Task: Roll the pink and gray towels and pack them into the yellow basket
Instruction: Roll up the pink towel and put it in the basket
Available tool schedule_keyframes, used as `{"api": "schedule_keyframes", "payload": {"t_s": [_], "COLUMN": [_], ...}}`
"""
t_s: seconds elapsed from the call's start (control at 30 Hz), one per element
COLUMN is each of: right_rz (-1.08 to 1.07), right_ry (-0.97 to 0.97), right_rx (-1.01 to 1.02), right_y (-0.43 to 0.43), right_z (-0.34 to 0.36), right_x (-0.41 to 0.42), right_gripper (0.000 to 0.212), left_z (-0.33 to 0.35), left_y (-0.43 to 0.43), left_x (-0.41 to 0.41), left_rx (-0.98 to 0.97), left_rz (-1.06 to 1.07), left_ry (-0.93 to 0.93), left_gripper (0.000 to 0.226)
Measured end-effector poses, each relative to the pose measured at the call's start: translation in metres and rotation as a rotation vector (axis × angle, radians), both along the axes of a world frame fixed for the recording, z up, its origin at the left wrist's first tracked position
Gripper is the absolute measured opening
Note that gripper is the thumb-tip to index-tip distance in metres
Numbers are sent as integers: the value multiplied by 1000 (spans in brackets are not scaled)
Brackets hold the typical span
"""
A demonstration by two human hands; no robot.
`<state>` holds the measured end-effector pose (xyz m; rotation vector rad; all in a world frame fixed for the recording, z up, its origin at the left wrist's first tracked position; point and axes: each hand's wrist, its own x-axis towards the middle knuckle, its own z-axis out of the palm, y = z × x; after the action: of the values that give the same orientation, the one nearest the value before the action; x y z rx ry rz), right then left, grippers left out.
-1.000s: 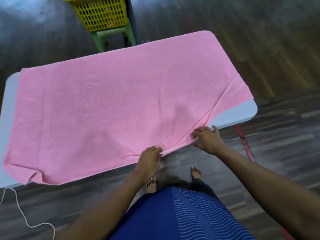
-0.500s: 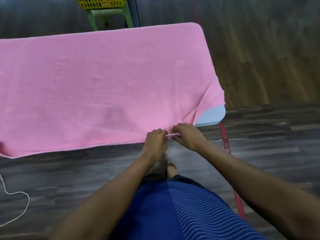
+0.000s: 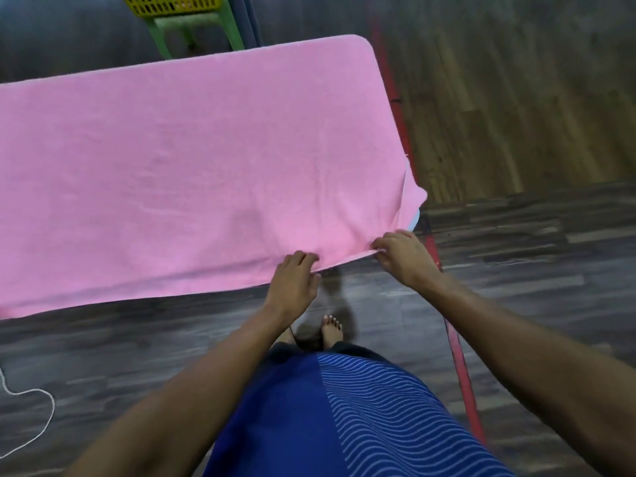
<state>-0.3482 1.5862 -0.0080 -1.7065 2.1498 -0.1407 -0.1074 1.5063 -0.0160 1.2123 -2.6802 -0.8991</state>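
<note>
A large pink towel point(image 3: 192, 173) lies spread flat over a table and covers almost all of it. My left hand point(image 3: 294, 278) grips the towel's near edge. To its right, my right hand point(image 3: 402, 254) pinches the same edge close to the near right corner, where the cloth is pulled taut into a fold. A sliver of the white table point(image 3: 415, 218) shows at that corner. The yellow basket point(image 3: 172, 3) sits beyond the table at the top of the view, cut off by the frame. No gray towel is in view.
The basket rests on a green stool point(image 3: 192, 27). A red strip point(image 3: 395, 108) runs along the dark wooden floor right of the table. A white cord point(image 3: 31, 425) lies on the floor at lower left. My bare feet stand just below the table edge.
My hands have spread apart along the near edge, the right one moving toward the corner. The towel now covers nearly all of the table corner that was bare before.
</note>
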Motion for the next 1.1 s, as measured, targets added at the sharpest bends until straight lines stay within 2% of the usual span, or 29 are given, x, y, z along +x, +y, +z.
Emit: {"api": "schedule_keyframes", "payload": {"t_s": [0.1, 0.23, 0.4, 0.5, 0.7, 0.87, 1.1], "right_rz": [-45, -39, -72, -180, -294, -321, -257], "right_ry": [-61, -27, 106, 48, -48, -105, -245], "right_rx": [-28, -58, 130, 185, 117, 51, 19], "right_y": [9, 12, 19, 35, 45, 18, -71], "right_z": [5, 11, 9, 0, -10, 0, 25], "right_x": [7, 1, -28, -38, -23, -3, 52], "right_gripper": [22, 20, 14, 13, 27, 27, 24], "left_z": [6, 7, 8, 5, 8, 22, 48], "left_y": [6, 15, 18, 18, 15, -10, -62], "left_x": [-40, -71, -74, -72, -69, -56, 3], "left_rx": [9, 61, 85, 99, 142, 63, 5], "left_rz": [-104, -156, -163, -163, -144, -66, 168], "left_ry": [15, -34, -26, -28, -34, -14, -8], "left_gripper": [42, 21, 17, 19, 18, 18, 23]}}
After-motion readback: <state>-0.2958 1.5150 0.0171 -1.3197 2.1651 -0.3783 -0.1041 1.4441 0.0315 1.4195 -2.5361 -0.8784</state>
